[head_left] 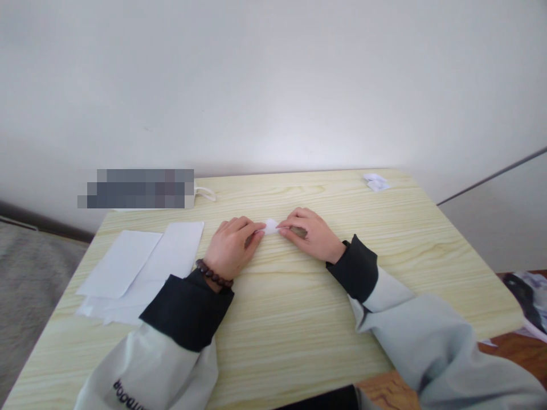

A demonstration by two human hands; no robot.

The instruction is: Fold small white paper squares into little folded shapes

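A small folded piece of white paper [270, 226] is stretched between my two hands over the middle of the table. My left hand [233, 244], with a dark bead bracelet at its wrist, pinches the paper's left end between thumb and fingers. On the other side, my right hand [311, 232] pinches the right end in the same way. The fingertips cover both ends of the paper; its pointed middle part shows between them.
Several white paper sheets [123, 265] lie overlapping at the table's left. Folded white paper [376, 182] rests at the far right corner. A blurred-out object [141, 189] with a white loop [205, 193] sits at the back left. The wooden table [282, 319] meets a white wall [273, 85].
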